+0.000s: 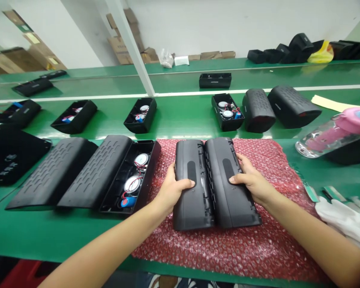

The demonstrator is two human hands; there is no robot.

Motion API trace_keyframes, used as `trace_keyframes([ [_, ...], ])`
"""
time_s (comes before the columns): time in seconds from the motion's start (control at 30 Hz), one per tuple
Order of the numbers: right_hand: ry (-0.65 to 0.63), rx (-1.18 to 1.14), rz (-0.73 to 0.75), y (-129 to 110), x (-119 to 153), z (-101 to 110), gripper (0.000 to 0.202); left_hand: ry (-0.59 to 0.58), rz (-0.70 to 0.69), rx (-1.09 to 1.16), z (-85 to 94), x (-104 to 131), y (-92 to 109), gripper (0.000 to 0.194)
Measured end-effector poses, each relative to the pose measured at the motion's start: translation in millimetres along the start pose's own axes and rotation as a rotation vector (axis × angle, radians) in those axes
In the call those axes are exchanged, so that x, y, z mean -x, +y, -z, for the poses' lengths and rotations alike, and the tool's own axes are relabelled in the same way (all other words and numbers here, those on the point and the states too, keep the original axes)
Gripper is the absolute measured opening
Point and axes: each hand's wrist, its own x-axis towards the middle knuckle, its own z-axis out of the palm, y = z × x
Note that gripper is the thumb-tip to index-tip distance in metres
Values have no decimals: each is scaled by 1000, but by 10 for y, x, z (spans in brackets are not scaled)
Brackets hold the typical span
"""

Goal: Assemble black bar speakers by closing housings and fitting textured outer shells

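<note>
Two black plastic shells stand side by side over the red bubble wrap (276,252). My left hand (175,188) is closed on the left shell (186,208), its thumb on the front face near a dark oval patch. Around the right shell (232,204) my right hand (253,180) is wrapped, thumb likewise on the face. The inner edges of the shells, with clips and slots, lie close together. Left of the wrap is an open black housing (114,192) with two round speakers and a blue cylinder inside, touching a textured black cover (99,168).
Another textured cover (54,172) lies further left. Behind, open housings (141,116) and closed units (258,110) stand along the green bench (180,112). At the right are a pink-lidded bottle (333,132) and a white glove (342,220).
</note>
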Motion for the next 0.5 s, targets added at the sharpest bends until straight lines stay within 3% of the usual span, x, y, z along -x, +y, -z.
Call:
trace_keyframes([
  [0.5,-46,-15,42,2,0,14,97,-21,-18,-29,3,-3,-12,68],
])
